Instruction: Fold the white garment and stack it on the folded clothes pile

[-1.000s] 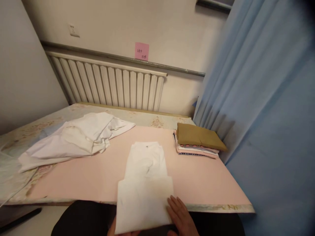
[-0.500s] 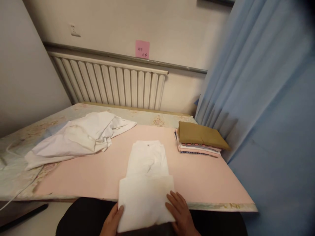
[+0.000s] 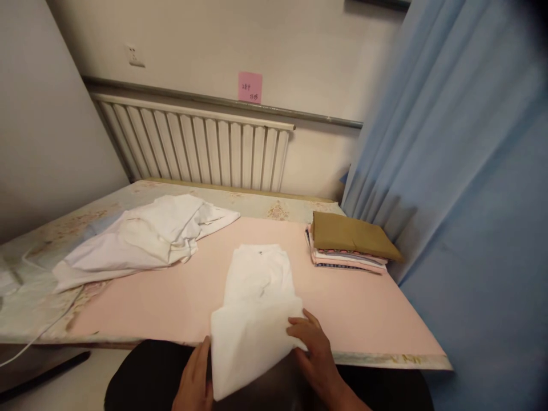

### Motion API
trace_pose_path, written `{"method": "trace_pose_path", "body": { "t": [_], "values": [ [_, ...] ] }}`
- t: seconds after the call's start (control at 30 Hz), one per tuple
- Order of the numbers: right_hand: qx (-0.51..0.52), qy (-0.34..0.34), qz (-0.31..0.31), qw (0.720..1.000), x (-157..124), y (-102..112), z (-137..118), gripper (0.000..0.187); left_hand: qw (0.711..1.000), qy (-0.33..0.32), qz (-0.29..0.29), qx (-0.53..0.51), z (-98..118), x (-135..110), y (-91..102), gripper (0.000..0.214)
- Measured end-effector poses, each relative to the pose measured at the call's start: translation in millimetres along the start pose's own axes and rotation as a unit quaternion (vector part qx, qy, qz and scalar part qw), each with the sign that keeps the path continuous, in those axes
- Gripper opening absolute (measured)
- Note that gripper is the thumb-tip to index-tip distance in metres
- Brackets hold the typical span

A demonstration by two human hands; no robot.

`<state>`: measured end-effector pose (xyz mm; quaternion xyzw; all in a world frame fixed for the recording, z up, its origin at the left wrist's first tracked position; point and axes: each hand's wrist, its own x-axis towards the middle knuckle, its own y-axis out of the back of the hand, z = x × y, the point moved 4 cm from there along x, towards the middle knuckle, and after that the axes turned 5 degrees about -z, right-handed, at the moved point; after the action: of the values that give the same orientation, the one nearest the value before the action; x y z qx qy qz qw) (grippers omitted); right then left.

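A white garment (image 3: 259, 279) lies lengthwise in front of me, with a small dark button-like mark at its far edge. Its near part is folded into a wider panel whose lower edge slants and hangs past the table's front edge. My right hand (image 3: 314, 351) pinches the panel's right side, fingers on top and thumb underneath. Against the panel's left edge, my left hand (image 3: 197, 374) has its fingers stretched out and is not gripping the cloth.
A crumpled white cloth (image 3: 149, 234) lies at the left. On the right stands a folded stack with a brown cloth (image 3: 353, 234) on top, close to the blue curtain (image 3: 428, 171). A white cable (image 3: 47, 325) crosses the left front edge. Behind the table is a radiator (image 3: 201, 142).
The right hand has lifted the panel's near right corner up and away from me, so the lower edge now slants. The left hand has let go of the lower left edge, its fingers straightening.
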<state>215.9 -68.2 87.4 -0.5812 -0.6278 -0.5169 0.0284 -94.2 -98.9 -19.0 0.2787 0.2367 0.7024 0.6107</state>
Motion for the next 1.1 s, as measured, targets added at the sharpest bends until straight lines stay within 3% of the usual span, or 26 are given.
{"method": "trace_pose_path", "body": {
  "t": [0.13,0.27,0.4,0.57,0.7,0.87,0.97,1.03,1.1],
  "values": [
    [0.032,-0.024,0.017,0.999,16.1,2.2,-2.3,0.017,0.968,-0.089,0.062,0.225,23.3,-2.0,14.3,0.078],
    [0.043,-0.041,0.003,0.998,24.5,1.0,-5.5,0.014,0.942,-0.155,0.052,0.292,40.8,14.5,21.5,0.074],
    [0.051,-0.04,0.008,0.998,23.5,1.1,-7.3,0.016,0.95,-0.194,0.018,0.243,34.1,42.0,15.8,0.06],
    [0.054,-0.063,0.007,0.997,16.6,15.2,-14.4,0.017,0.964,-0.262,-0.013,0.05,22.5,59.4,13.7,0.037],
    [0.075,-0.105,-0.003,0.992,12.6,33.7,-25.9,0.016,0.969,-0.214,-0.089,-0.085,26.6,53.4,19.4,0.036],
    [0.056,-0.173,0.03,0.983,32.5,49.9,-23.4,0.019,0.974,-0.085,-0.129,-0.167,54.7,61.5,20.9,0.037],
    [0.03,-0.252,0.055,0.966,66.8,46.7,5.4,0.026,0.993,-0.001,-0.042,-0.111,75.0,94.5,22.3,0.045],
    [0.023,-0.309,0.061,0.949,94.4,36.9,36.3,0.029,0.996,0.015,-0.055,-0.065,87.7,124.2,15.9,0.041],
    [0.042,-0.365,0.013,0.93,117.4,18.5,71.9,0.027,0.995,0.06,-0.08,-0.011,91.2,153.2,7.4,0.038]
  ]
}}
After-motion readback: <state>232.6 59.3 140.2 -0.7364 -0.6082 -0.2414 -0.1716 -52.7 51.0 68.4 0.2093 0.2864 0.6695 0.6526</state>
